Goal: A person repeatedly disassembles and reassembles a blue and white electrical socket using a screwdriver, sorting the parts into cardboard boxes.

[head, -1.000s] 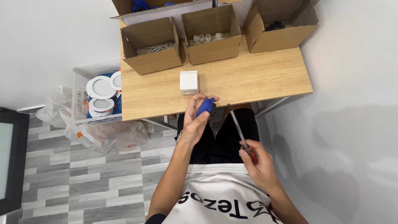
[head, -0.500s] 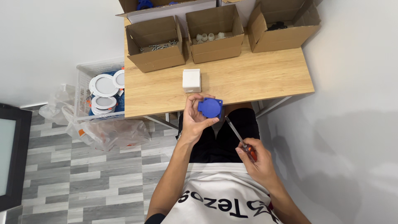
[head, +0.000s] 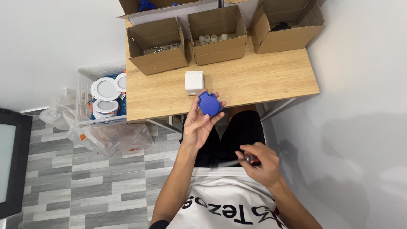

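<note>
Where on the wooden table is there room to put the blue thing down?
The wooden table is bare along its right front, between the small white box and the right edge. The left front corner is bare too. The back edge is crowded with open cardboard boxes. The left hand holds the round blue plastic piece just over the front edge.

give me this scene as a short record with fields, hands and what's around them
left hand: raised over the desk edge, fingers gripping a blue round part
right hand: low over the lap, closed on a screwdriver with a red and black handle, shaft blurred
desk: wooden top, small white box just beyond the blue part
cardboard boxes: three open ones along the far edge, holding small parts
floor left of desk: white wire basket with round white lamps, clear plastic bags beside it
</note>
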